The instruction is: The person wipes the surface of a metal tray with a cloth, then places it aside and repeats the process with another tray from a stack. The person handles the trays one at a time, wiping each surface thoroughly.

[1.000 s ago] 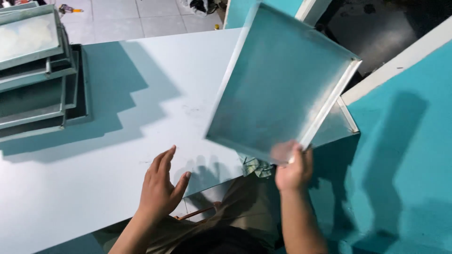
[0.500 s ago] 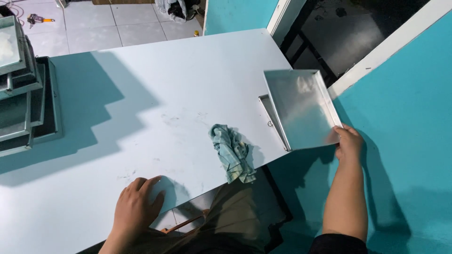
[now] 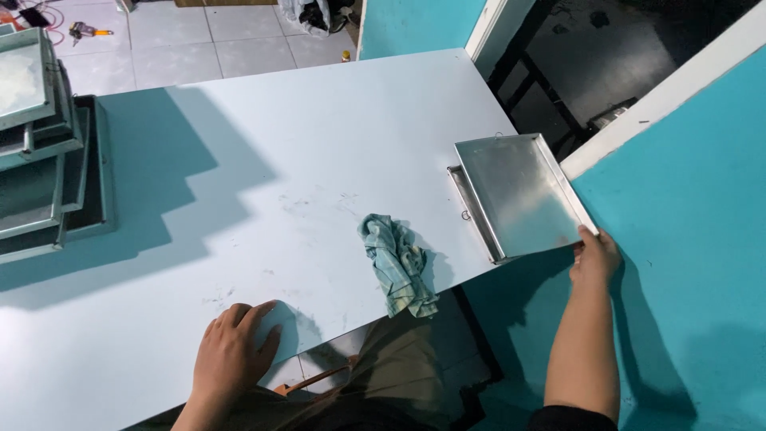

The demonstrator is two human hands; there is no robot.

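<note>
Head view: right hand (image 3: 594,257) pinches the tray (image 3: 519,194) corner on the table (image 3: 319,136) edge; left hand (image 3: 231,355) rests flat, empty. Best kept level and squared over the tray beneath.

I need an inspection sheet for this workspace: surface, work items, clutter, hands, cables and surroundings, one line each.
Surface: white table, faint smudges near the middle, strong shadows on the left part.
Work items: metal tray at the right table edge, lying on another tray whose rim shows at its left; its near end overhangs the edge.
Clutter: crumpled greenish rag near the front edge; stack of metal trays at far left.
Hands: right hand touches the tray's near corner; left hand lies flat on the table.
Cables: some cables at the top left corner of the floor.
Surroundings: tiled floor, turquoise wall, dark opening at top right.
</note>
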